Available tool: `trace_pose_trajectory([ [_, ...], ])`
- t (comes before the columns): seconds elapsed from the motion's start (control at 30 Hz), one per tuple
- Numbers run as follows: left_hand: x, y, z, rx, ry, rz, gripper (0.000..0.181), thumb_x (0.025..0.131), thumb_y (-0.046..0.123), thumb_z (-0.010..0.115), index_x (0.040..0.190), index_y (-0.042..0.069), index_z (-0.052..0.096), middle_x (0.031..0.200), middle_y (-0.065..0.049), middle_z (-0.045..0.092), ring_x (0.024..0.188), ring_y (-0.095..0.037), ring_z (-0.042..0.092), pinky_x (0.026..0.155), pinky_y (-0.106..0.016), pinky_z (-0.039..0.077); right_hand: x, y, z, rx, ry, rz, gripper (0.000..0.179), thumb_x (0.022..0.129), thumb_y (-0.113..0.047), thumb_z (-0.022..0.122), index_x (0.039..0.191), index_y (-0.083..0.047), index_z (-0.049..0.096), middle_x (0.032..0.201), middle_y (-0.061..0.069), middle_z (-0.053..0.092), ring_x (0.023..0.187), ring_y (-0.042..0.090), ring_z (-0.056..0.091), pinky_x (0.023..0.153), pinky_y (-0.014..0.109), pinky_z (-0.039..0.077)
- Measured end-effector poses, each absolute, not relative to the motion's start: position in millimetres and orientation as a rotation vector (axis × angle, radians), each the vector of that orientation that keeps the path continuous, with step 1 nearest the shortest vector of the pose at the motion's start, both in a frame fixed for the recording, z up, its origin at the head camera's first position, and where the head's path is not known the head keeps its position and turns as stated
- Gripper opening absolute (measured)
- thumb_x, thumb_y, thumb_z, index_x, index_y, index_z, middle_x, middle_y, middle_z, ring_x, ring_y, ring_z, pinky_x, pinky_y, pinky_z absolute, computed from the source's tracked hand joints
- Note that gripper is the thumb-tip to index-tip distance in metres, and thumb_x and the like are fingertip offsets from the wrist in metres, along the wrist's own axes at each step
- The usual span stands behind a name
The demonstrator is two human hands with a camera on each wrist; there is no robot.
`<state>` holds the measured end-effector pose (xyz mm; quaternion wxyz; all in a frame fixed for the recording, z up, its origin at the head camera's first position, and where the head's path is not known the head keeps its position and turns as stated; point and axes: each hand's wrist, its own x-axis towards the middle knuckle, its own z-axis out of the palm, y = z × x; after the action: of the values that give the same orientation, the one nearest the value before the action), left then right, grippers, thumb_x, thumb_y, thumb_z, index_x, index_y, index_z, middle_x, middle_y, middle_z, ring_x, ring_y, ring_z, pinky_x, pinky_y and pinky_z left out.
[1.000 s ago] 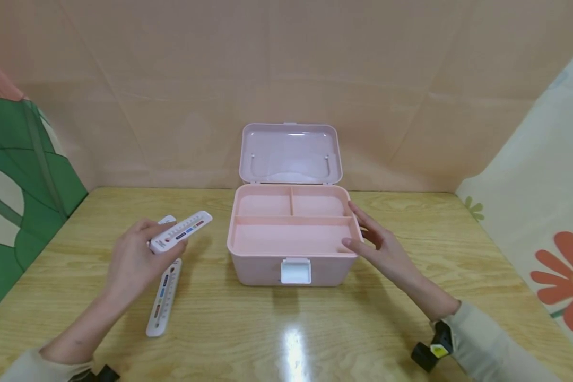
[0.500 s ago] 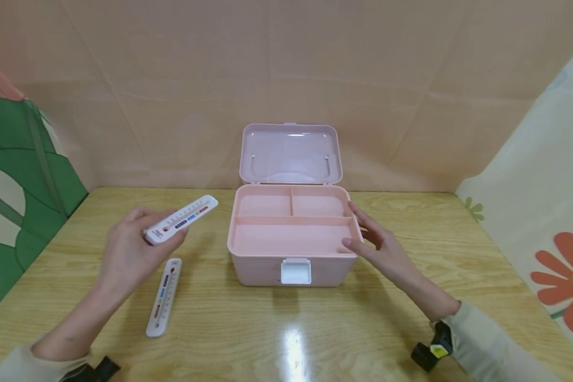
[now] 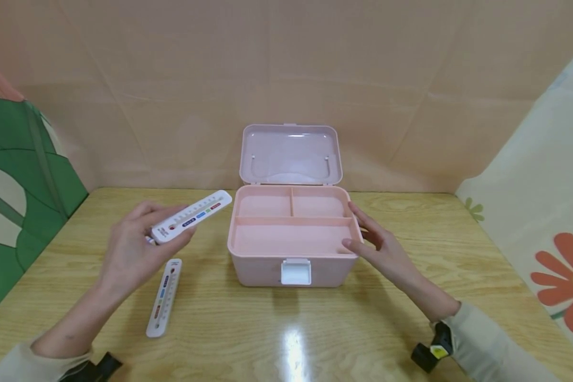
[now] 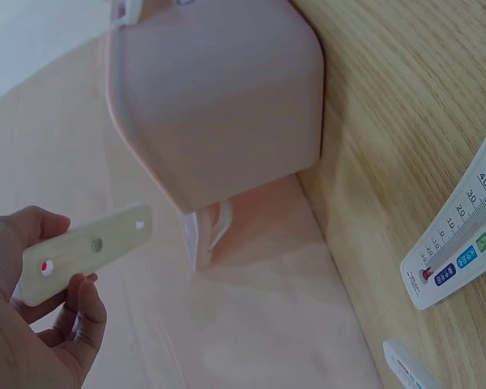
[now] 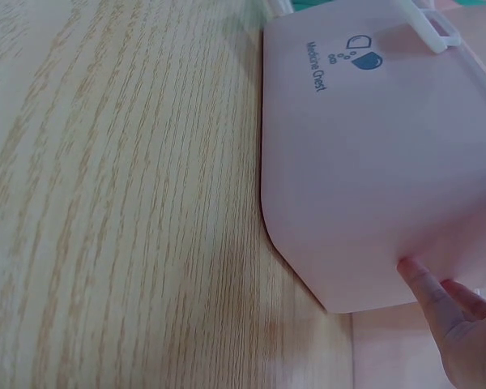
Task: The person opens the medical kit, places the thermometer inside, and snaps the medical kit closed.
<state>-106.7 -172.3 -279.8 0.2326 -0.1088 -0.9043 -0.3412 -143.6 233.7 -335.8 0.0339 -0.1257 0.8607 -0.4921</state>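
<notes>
My left hand (image 3: 131, 246) pinches a white wall thermometer (image 3: 192, 215) between thumb and fingers, raised left of the pink medicine chest (image 3: 255, 270). Its pale back (image 4: 85, 253) faces the left wrist view. The chest stands with its lid (image 3: 291, 154) up, baring a pink divided tray (image 3: 293, 233). My right hand (image 3: 387, 252) holds the chest's right rim, thumb over the edge and fingers along the outer side. A second thermometer (image 3: 164, 298) lies on the table below my left hand. The left wrist view also catches the white end of another (image 4: 409, 366), hidden in the head view.
A white latch (image 3: 296, 271) hangs at the chest's front. The wood-grain table (image 3: 219, 334) ends at a beige cloth backdrop (image 3: 172, 106). Patterned cloths hang on both sides, with green leaves (image 3: 19, 196) at the left and a red flower (image 3: 568, 284) at the right.
My left hand has lifted the thermometer and brought it slightly right and up, toward the chest. The end of another thermometer behind it is now hidden. My right hand stays put.
</notes>
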Motion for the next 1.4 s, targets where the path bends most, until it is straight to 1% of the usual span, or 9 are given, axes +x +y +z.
trace_pose_trajectory([
  [0.13, -108, -172, -280, -0.339, -2.501, -0.950, 0.040, 0.077, 0.017, 0.079, 0.115, 0.009, 0.070, 0.096, -0.003, 0.061, 0.070, -0.009, 0.049, 0.048, -0.020, 0.040, -143, 234, -336, -0.383, 2.648, -1.511, 0.067, 0.095, -0.029, 0.059, 0.150, -0.042, 0.023, 0.158, 0.005, 0.026, 0.130, 0.037, 0.044, 0.095, 0.050, 0.048],
  [0.33, -110, -171, -279, -0.376, -2.533, -0.997, 0.039, 0.079, 0.018, 0.078, 0.116, 0.009, 0.070, 0.097, -0.002, 0.061, 0.073, -0.009, 0.049, 0.051, -0.020, 0.041, -142, 235, -337, -0.380, 2.652, -1.505, 0.067, 0.095, -0.029, 0.059, 0.150, -0.042, 0.023, 0.158, 0.005, 0.026, 0.130, 0.037, 0.044, 0.094, 0.049, 0.048],
  [0.4, -111, -171, -278, -0.388, -2.554, -1.010, 0.039, 0.080, 0.020, 0.078, 0.116, 0.009, 0.070, 0.098, -0.002, 0.061, 0.073, -0.010, 0.049, 0.053, -0.020, 0.041, -142, 235, -337, -0.380, 2.657, -1.505, 0.067, 0.095, -0.029, 0.059, 0.150, -0.042, 0.023, 0.157, 0.006, 0.026, 0.130, 0.037, 0.045, 0.093, 0.045, 0.049],
  [0.57, -116, -168, -275, -0.425, -2.604, -1.095, 0.037, 0.082, 0.024, 0.076, 0.117, 0.012, 0.070, 0.100, -0.001, 0.062, 0.077, -0.013, 0.050, 0.057, -0.021, 0.043, -142, 235, -337, -0.386, 2.656, -1.522, 0.067, 0.095, -0.027, 0.060, 0.150, -0.039, 0.024, 0.157, 0.006, 0.028, 0.129, 0.037, 0.046, 0.087, 0.023, 0.049],
  [0.67, -119, -167, -275, -0.447, -2.627, -1.136, 0.037, 0.083, 0.026, 0.076, 0.117, 0.015, 0.070, 0.100, 0.001, 0.061, 0.079, -0.014, 0.050, 0.059, -0.023, 0.044, -142, 235, -337, -0.385, 2.655, -1.525, 0.067, 0.094, -0.027, 0.061, 0.150, -0.039, 0.025, 0.156, 0.007, 0.029, 0.129, 0.036, 0.046, 0.085, 0.018, 0.047],
  [0.87, -124, -164, -274, -0.470, -2.666, -1.167, 0.038, 0.082, 0.028, 0.076, 0.118, 0.017, 0.070, 0.097, 0.001, 0.059, 0.078, -0.016, 0.049, 0.060, -0.024, 0.042, -142, 235, -337, -0.380, 2.666, -1.506, 0.067, 0.094, -0.028, 0.060, 0.150, -0.041, 0.025, 0.156, 0.006, 0.029, 0.129, 0.036, 0.046, 0.086, 0.022, 0.049],
  [0.97, -127, -162, -273, -0.471, -2.694, -1.195, 0.039, 0.083, 0.030, 0.076, 0.118, 0.016, 0.069, 0.099, 0.000, 0.059, 0.081, -0.017, 0.048, 0.060, -0.023, 0.042, -143, 235, -337, -0.379, 2.671, -1.500, 0.067, 0.094, -0.028, 0.060, 0.150, -0.041, 0.024, 0.156, 0.006, 0.030, 0.128, 0.036, 0.047, 0.087, 0.025, 0.049],
  [1.13, -133, -159, -272, -0.490, -2.724, -1.242, 0.040, 0.083, 0.031, 0.076, 0.119, 0.015, 0.069, 0.101, -0.003, 0.061, 0.082, -0.019, 0.049, 0.062, -0.024, 0.042, -143, 234, -337, -0.387, 2.673, -1.497, 0.067, 0.095, -0.028, 0.060, 0.150, -0.041, 0.024, 0.156, 0.007, 0.030, 0.128, 0.036, 0.046, 0.091, 0.036, 0.050],
  [1.4, -143, -152, -275, -0.561, -2.694, -1.257, 0.039, 0.080, 0.026, 0.078, 0.116, 0.012, 0.070, 0.095, -0.004, 0.062, 0.076, -0.017, 0.051, 0.060, -0.024, 0.042, -144, 234, -338, -0.409, 2.680, -1.508, 0.067, 0.095, -0.026, 0.059, 0.151, -0.038, 0.024, 0.156, 0.007, 0.029, 0.129, 0.037, 0.046, 0.095, 0.048, 0.047],
])
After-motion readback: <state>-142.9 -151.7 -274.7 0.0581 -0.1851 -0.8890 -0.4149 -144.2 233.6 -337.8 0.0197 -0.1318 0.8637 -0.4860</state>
